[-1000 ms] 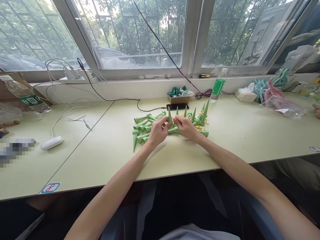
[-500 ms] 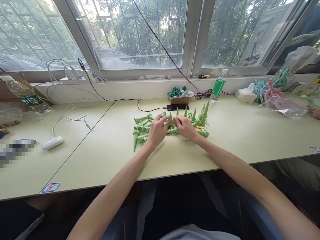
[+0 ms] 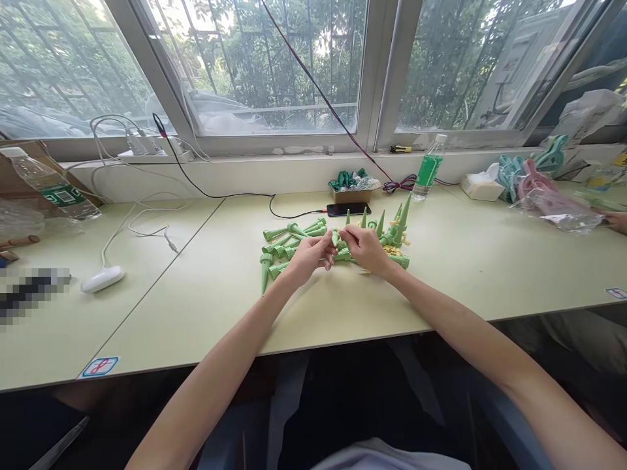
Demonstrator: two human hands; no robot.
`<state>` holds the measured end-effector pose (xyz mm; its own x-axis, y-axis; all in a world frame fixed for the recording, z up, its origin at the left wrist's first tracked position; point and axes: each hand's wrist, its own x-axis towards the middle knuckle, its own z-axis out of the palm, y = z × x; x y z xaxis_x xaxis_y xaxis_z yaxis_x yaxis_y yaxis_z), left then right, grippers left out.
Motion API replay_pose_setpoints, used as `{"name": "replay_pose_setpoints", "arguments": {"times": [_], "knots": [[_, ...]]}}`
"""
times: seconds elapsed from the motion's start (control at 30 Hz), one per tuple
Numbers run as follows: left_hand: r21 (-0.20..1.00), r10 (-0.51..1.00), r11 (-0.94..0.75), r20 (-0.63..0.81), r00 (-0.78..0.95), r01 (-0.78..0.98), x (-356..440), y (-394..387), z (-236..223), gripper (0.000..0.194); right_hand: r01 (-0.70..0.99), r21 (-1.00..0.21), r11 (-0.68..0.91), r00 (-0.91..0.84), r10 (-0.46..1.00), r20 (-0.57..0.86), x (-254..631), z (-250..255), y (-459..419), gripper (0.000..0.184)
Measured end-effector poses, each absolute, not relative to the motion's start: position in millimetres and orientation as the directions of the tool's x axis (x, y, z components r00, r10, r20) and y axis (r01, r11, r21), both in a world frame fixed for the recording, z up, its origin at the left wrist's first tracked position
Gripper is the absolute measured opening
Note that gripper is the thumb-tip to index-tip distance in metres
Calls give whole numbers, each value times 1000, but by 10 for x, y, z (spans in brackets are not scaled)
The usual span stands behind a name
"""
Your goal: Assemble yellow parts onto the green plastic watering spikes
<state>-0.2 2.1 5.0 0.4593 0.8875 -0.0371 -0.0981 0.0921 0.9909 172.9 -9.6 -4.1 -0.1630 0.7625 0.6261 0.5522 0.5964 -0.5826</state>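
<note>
My left hand (image 3: 309, 256) and my right hand (image 3: 363, 249) meet over a heap of green plastic spikes (image 3: 287, 245) on the pale green table (image 3: 206, 294). Both hands have their fingers curled, and between them they pinch one green spike part (image 3: 337, 239). More green spikes stand upright (image 3: 399, 219) just behind my right hand, with small yellow pieces (image 3: 392, 249) among them. The lying spikes spread out to the left of my left hand.
A black phone (image 3: 347, 209) on a cable lies behind the heap, with a small cardboard box (image 3: 350, 189). A green-labelled bottle (image 3: 427, 168), tissues (image 3: 482, 184) and plastic bags (image 3: 553, 207) are to the right. A white mouse (image 3: 100, 279) and another bottle (image 3: 49, 186) are left. Another person's hand (image 3: 618, 220) shows at the right edge.
The upright spike held between my hands has been lowered and tipped; my left hand has curled tighter and turned slightly. My arms stayed in place.
</note>
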Motion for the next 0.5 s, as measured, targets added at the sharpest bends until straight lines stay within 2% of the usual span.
{"name": "replay_pose_setpoints", "arguments": {"times": [0.2, 0.5], "knots": [[980, 873, 113, -21, 487, -161, -17, 8, 70, 45, 531, -601, 597, -160, 768, 621, 1724, -42, -102, 39], [984, 876, -91, 152, 458, -152, -31, 32, 3, 39, 509, -652, 562, -128, 798, 588, 1710, -29, -108, 46]]}}
